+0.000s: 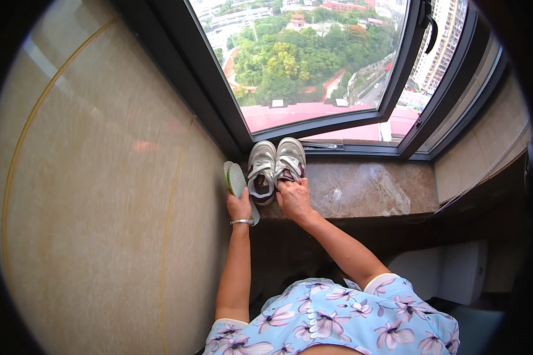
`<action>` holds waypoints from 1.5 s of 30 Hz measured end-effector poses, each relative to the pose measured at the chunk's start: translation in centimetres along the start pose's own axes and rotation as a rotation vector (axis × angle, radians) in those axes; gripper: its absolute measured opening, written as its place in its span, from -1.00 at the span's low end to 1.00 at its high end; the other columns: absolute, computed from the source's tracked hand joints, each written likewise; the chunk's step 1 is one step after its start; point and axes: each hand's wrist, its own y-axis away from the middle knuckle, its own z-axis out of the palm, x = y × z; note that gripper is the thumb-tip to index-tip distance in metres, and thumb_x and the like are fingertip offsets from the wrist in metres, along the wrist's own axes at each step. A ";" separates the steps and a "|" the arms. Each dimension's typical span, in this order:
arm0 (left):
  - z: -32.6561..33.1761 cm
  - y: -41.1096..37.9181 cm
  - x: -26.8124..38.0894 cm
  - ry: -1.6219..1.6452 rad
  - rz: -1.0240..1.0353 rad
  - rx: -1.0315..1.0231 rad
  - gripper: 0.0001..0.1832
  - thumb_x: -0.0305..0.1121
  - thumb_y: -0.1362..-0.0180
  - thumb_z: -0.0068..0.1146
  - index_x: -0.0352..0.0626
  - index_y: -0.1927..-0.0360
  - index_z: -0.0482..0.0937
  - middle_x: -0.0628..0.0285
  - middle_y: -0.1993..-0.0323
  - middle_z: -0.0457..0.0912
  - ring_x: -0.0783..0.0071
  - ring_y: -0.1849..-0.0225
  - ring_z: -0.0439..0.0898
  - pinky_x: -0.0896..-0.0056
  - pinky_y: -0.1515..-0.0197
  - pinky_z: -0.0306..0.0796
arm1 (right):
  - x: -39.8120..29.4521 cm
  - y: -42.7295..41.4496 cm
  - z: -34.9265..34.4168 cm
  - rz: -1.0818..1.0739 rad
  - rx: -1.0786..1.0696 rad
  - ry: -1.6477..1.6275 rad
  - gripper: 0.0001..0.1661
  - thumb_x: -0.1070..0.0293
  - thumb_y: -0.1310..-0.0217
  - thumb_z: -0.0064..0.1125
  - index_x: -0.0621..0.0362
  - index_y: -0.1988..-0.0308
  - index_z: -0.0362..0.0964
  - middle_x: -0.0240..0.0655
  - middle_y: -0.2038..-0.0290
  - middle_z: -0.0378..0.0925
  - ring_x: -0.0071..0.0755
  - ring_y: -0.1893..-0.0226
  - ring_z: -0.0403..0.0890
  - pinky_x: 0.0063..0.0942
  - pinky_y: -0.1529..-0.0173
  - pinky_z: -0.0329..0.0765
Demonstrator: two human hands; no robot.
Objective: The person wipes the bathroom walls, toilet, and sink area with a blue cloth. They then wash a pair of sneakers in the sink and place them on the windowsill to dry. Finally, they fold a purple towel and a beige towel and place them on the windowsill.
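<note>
A pair of white-grey sneakers with dark red linings stands side by side on a brown marble windowsill, toes toward the window. My left hand (239, 207) grips a pair of pale insoles (237, 178) with green edges, beside the left sneaker (262, 159). The insoles' lower end sticks out past my wrist, which wears a silver bracelet (242, 221). At the opening of the right sneaker (291, 153), my right hand (294, 199) has its fingers curled on the collar. That hand covers the shoe's heel, and its fingertips are partly hidden. The left sneaker's opening is visible and dark inside.
A dark-framed window (337, 122) with a black handle (432, 33) stands ajar behind the marble sill (359, 186). Beige tiled wall (115, 177) rises close on my left. A white fixture (457, 270) sits in shadow below the sill at right.
</note>
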 end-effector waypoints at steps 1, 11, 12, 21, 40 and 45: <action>-0.3 0.5 0.8 0.040 0.001 0.014 -0.48 -0.24 -0.23 0.30 -0.44 -0.13 0.50 -0.28 0.02 0.68 -0.26 -0.03 0.66 -0.02 -0.11 0.48 | -0.1 0.2 -0.9 -0.005 -0.006 -0.010 -0.84 0.34 -0.15 0.24 0.14 0.25 0.58 -0.19 0.34 0.68 -0.13 0.31 0.70 -0.12 -0.07 0.38; -1.6 13.7 8.4 0.680 -0.412 -0.493 -0.66 -0.34 -0.48 0.07 -0.27 -0.23 0.51 0.21 -0.05 0.68 0.47 0.01 0.66 0.36 -0.09 0.56 | 0.2 6.4 -8.9 0.366 -0.207 -0.964 -0.61 0.19 -0.38 0.35 0.28 0.00 0.68 -0.17 0.32 0.77 -0.54 0.34 0.72 -0.46 0.25 0.62; -0.5 15.4 8.9 0.633 -0.373 -0.529 -0.67 -0.32 -0.48 0.09 -0.26 -0.21 0.52 0.23 -0.03 0.68 0.44 0.02 0.68 0.36 -0.08 0.56 | 1.1 7.1 -9.6 0.388 -0.259 -0.920 -0.64 0.20 -0.39 0.34 0.27 0.03 0.69 -0.19 0.38 0.75 -0.57 0.38 0.68 -0.45 0.29 0.59; 10.8 20.7 10.7 0.990 -0.697 -0.700 -0.44 0.03 -0.61 -0.27 -0.25 -0.30 0.46 0.16 -0.13 0.66 0.33 -0.10 0.66 0.25 -0.20 0.53 | 10.7 11.8 -14.9 0.336 -0.088 -0.336 -0.69 0.17 -0.36 0.24 0.17 0.36 0.64 -0.13 0.42 0.67 0.05 0.39 0.71 -0.10 0.31 0.59; 27.7 15.6 14.0 0.111 0.039 -0.204 -0.48 -0.16 -0.32 0.36 -0.30 -0.16 0.47 0.10 0.06 0.72 0.32 0.10 0.71 0.30 0.03 0.56 | 23.6 5.1 -10.8 0.592 0.139 -0.458 -0.66 0.08 -0.37 0.17 0.10 0.28 0.67 0.01 0.44 0.64 0.24 0.34 0.68 0.03 0.28 0.55; 28.0 13.8 12.2 -0.342 0.257 -0.171 -0.67 -0.22 -0.30 0.25 -0.17 -0.04 0.62 0.03 0.08 0.68 -0.08 0.08 0.68 0.00 0.03 0.55 | 25.8 4.4 -9.0 0.583 0.137 -0.460 -0.68 0.17 -0.38 0.21 0.20 0.31 0.64 -0.10 0.56 0.58 -0.25 0.60 0.59 -0.22 0.43 0.46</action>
